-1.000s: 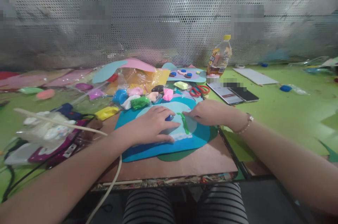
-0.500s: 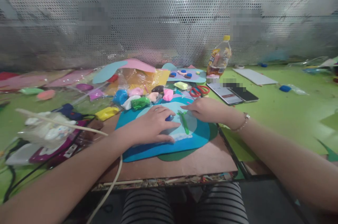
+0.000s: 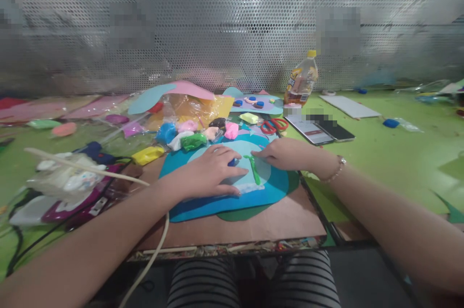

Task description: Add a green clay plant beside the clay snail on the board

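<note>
My left hand (image 3: pixel 208 172) lies palm down on a stack of blue foam sheets (image 3: pixel 217 201), fingers stretched, with a small dark blue lump (image 3: pixel 231 162) under the fingertips. My right hand (image 3: pixel 286 153) rests on the sheets to the right, its fingers curled and pressed at the top end of a thin green clay strip (image 3: pixel 253 168) that lies on the pale blue shape. The sheets sit on a brown board (image 3: pixel 275 223) over my lap.
Bags of coloured clay (image 3: pixel 192 141) lie behind the sheets, with red scissors (image 3: pixel 273 125), two phones (image 3: pixel 319 129) and a bottle (image 3: pixel 300 78) to the right. Pouches and cables (image 3: pixel 68 187) crowd the left. A perforated metal wall (image 3: pixel 232 22) closes the back.
My right hand shifted slightly up and back down along the green strip's top end. My left hand stayed in place.
</note>
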The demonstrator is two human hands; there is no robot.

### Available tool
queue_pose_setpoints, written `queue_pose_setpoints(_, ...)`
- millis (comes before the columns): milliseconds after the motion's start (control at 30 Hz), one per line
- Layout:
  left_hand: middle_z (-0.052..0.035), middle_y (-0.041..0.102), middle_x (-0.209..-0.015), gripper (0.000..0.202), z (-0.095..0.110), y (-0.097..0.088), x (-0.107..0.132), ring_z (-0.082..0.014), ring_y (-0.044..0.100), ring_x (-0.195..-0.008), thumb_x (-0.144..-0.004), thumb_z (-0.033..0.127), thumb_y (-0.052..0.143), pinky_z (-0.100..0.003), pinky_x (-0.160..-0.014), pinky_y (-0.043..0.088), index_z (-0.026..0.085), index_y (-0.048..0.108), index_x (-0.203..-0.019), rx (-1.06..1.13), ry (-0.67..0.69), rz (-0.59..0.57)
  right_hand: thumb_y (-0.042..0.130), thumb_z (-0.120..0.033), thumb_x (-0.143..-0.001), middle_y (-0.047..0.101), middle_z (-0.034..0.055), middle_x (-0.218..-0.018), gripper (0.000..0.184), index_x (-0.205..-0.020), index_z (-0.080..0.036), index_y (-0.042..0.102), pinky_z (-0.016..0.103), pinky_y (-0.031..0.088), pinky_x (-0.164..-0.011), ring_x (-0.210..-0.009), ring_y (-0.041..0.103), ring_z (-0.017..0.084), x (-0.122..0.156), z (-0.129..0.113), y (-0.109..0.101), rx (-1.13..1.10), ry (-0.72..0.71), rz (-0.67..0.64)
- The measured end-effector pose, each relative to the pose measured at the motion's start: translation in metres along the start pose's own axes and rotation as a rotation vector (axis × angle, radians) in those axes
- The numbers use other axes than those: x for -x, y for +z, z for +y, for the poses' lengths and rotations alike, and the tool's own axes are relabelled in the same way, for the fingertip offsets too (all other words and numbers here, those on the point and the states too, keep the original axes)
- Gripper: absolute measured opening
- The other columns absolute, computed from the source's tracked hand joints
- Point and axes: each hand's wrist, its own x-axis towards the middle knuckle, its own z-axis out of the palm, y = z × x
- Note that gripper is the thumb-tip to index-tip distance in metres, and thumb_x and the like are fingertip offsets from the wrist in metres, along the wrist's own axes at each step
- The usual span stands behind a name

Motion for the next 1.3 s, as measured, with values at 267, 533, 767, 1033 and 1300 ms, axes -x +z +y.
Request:
queue_pose_setpoints(267,-0.0084,0.049,-0.123,0.047,0.001,-0.001,0.0,-0.0265,0.042,-0.114,-0.083,0.057,0.05,-0.042,-0.099,0.026,0.029,0.054,-0.121,-0.009,-0.001,-0.005,0.032,-0.014,-0.089,0.064,0.0053,-0.083,0.039,-0.115,-0.017,0.061,0.024,0.047,-0.062,-0.067,0.057,0.011,0.0,0.005,-0.01,-0.568,-0.01,0.422)
queue_pose_setpoints(533,-0.0079,0.05,-0.123,0.048,0.001,-0.002,-0.001,-0.0264,0.042,-0.113,-0.084,0.057,0.049,-0.042,-0.098,0.026,0.03,0.053,-0.123,-0.014,0.0,-0.023,0.042,-0.013,-0.084,0.067,0.0064,-0.087,0.03,-0.104,-0.014,0.065,0.024,0.05,-0.065,-0.072,0.062,0.012,-0.008,0.011,0.002,-0.59,-0.001,0.309)
queue_pose_setpoints(767,-0.0076,0.049,-0.124,0.047,0.002,-0.002,0.0,-0.0264,0.042,-0.114,-0.084,0.057,0.05,-0.042,-0.099,0.025,0.03,0.053,-0.122,-0.014,-0.013,-0.02,0.052,-0.021,-0.082,0.07,0.0063,-0.089,0.023,-0.099,-0.015,0.067,0.025,0.052,-0.071,-0.08,0.065,0.014,-0.009,0.009,0.0,-0.668,0.061,0.334)
queue_pose_setpoints(1033,-0.0078,0.049,-0.124,0.047,0.003,-0.003,-0.001,-0.0265,0.042,-0.113,-0.084,0.056,0.05,-0.043,-0.098,0.026,0.03,0.052,-0.123,-0.01,-0.005,-0.02,0.052,-0.021,-0.082,0.07,0.0054,-0.093,0.021,-0.094,-0.017,0.068,0.029,0.051,-0.074,-0.083,0.064,0.015,-0.01,0.006,0.0,-0.607,0.08,0.363)
queue_pose_setpoints(1300,-0.0075,0.05,-0.123,0.048,0.002,-0.002,-0.001,-0.0266,0.043,-0.112,-0.083,0.057,0.051,-0.042,-0.098,0.026,0.03,0.053,-0.122,0.0,-0.009,-0.014,0.051,-0.02,-0.082,0.069,0.0058,-0.088,0.02,-0.093,-0.016,0.067,0.026,0.051,-0.069,-0.075,0.064,0.013,-0.009,0.006,-0.001,-0.64,0.108,0.369)
